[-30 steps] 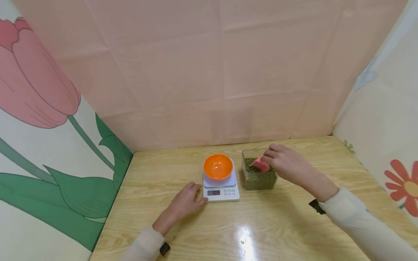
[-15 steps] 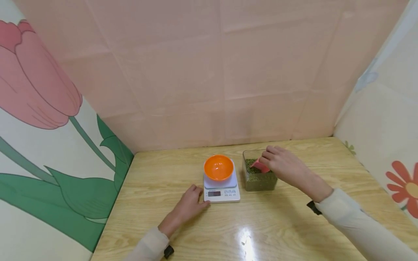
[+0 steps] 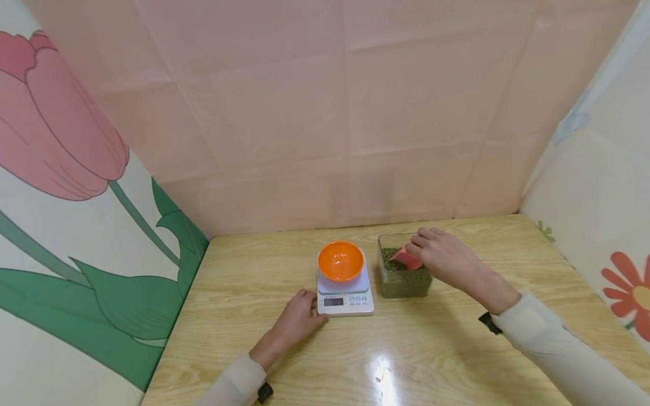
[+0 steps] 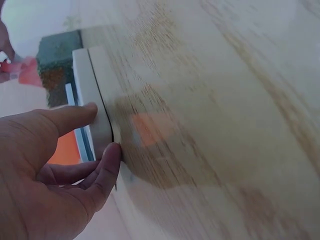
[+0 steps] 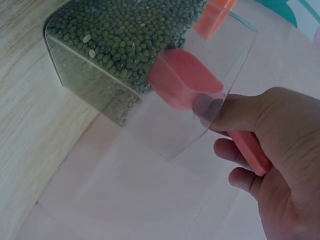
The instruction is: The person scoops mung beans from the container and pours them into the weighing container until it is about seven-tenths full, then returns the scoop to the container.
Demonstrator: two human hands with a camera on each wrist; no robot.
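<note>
My right hand [image 3: 449, 260] grips the handle of a pink scoop [image 5: 182, 80]. The scoop's bowl dips inside a clear square container [image 3: 405, 290], its lip at the surface of the green mung beans [image 5: 120, 37]. In the right wrist view the visible part of the scoop's bowl looks bare. To the left stands a white kitchen scale [image 3: 355, 309] carrying an orange bowl [image 3: 340, 261], with no beans visible in it. My left hand [image 3: 296, 318] holds the scale's near left corner, thumb at the front edge and curled fingers along the side. The display digits are too small to read.
Everything stands on a wood-grain table [image 3: 244, 270]. A pink sheet [image 3: 284, 113] hangs behind it, with flower-printed panels [image 3: 167, 304] on both sides. The container is close to the scale's right side.
The scoop stays in the container, with only slight movement of the right hand. My left hand remains at the scale's corner; the whole view shifts slightly.
</note>
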